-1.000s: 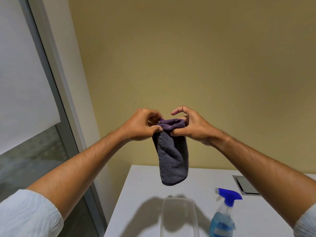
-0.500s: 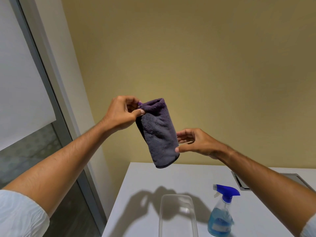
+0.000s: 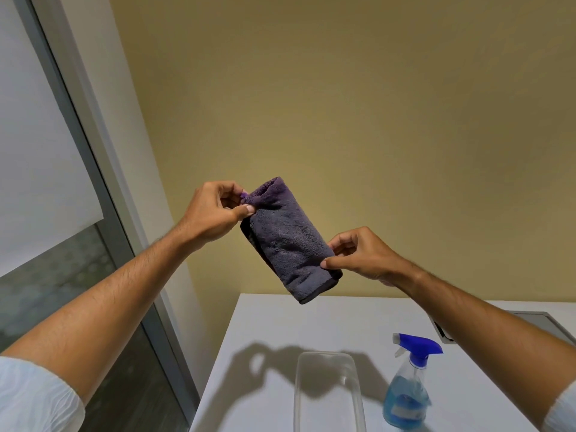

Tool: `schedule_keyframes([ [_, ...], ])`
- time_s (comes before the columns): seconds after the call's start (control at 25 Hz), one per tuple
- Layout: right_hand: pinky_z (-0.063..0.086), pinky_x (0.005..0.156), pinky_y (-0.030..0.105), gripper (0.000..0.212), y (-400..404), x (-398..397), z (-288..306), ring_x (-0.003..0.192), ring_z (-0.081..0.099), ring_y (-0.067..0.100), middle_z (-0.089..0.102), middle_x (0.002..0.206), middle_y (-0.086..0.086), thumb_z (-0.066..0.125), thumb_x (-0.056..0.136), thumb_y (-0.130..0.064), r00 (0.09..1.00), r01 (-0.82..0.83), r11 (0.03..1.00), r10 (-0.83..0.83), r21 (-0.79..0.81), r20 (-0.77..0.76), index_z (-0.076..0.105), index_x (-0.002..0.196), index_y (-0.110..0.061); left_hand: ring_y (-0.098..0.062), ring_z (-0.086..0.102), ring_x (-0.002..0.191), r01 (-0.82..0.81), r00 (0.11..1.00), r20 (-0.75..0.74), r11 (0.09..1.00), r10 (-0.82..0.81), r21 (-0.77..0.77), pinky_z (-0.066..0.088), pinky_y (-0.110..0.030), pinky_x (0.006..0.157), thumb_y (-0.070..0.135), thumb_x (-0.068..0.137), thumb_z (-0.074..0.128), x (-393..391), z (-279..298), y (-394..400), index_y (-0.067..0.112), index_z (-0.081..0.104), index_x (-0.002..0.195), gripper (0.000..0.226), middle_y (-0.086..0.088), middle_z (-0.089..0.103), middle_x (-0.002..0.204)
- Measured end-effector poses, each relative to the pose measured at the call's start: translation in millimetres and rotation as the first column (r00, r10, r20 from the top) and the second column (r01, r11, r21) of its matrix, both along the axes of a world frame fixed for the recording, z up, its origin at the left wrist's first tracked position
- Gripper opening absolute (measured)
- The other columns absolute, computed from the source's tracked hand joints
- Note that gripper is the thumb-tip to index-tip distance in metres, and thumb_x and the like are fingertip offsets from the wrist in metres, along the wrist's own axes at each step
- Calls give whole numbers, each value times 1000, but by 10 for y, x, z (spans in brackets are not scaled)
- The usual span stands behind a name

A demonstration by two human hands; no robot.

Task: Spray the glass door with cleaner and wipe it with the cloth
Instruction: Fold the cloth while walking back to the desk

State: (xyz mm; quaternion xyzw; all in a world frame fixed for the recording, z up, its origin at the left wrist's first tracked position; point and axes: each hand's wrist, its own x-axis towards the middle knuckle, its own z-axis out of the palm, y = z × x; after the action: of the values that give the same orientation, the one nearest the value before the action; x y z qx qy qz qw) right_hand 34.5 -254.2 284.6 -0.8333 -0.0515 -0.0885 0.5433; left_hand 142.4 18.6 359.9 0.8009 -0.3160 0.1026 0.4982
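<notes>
A folded dark grey-purple cloth [image 3: 288, 241] hangs tilted in the air above the table's far edge. My left hand [image 3: 215, 213] pinches its upper left corner between thumb and fingers. My right hand [image 3: 361, 255] pinches its lower right edge. The spray bottle [image 3: 408, 385], clear with blue liquid and a blue trigger head, stands on the white table [image 3: 311, 325] at the lower right, untouched. The glass door [image 3: 62, 294] with its grey metal frame runs down the left side; a white blind covers its upper part.
A clear plastic tray [image 3: 328, 397] lies on the table left of the bottle. A grey metal-rimmed panel [image 3: 542, 322] is set into the table behind my right forearm. A yellow wall stands behind the table.
Both hands held the cloth's top together a second ago. My left hand has since lifted the top corner up and left, while my right hand dropped to the lower edge and took hold.
</notes>
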Motion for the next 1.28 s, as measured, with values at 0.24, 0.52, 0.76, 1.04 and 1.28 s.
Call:
schedule_keyframes([
  [0.24, 46, 61, 29, 11, -91, 0, 187, 66, 59, 16, 70, 75, 13, 80, 74, -3, 996, -36, 990, 24, -134, -88, 74, 83, -1, -14, 67, 89, 57, 994, 71, 964, -78, 261, 58, -20, 76, -2, 71, 73, -65, -305, 128, 22, 56, 114, 52, 4, 65, 103],
  [0.52, 51, 66, 33, 8, -77, -5, 259, 67, 64, 17, 73, 76, 17, 78, 74, -1, 989, -30, 971, -6, -237, -151, 74, 81, -1, -11, 69, 80, 193, 980, -38, 881, -196, 432, 59, -37, 80, 28, 68, 81, -111, -757, 124, 28, 65, 95, 31, 8, 72, 86],
  [0.76, 53, 66, 30, 10, -54, 34, 231, 64, 64, 12, 76, 79, 14, 83, 71, -9, 979, -19, 912, -66, -410, -193, 76, 78, -8, -10, 63, 74, 75, 987, 72, 807, -144, 586, 57, -31, 68, 28, 65, 83, -72, -857, -37, 24, 69, 78, 19, 6, 67, 81],
  [1.04, 55, 56, 22, 12, -30, 69, 55, 58, 68, 12, 74, 65, 4, 88, 65, -10, 949, 48, 891, -182, -452, -258, 77, 71, -10, -6, 60, 58, 55, 997, 12, 795, -79, 604, 50, -21, 54, 21, 62, 86, -31, -932, -136, 20, 71, 74, 19, 7, 68, 62],
  [1.28, 58, 50, 25, 20, 44, 105, -309, 49, 67, 13, 69, 54, 0, 89, 60, -4, 909, 156, 910, -284, -384, -304, 74, 71, 3, -3, 59, 52, 46, 995, -96, 809, 13, 585, 50, -20, 53, 13, 59, 87, -87, -1184, -177, 17, 69, 63, 19, 5, 67, 56],
])
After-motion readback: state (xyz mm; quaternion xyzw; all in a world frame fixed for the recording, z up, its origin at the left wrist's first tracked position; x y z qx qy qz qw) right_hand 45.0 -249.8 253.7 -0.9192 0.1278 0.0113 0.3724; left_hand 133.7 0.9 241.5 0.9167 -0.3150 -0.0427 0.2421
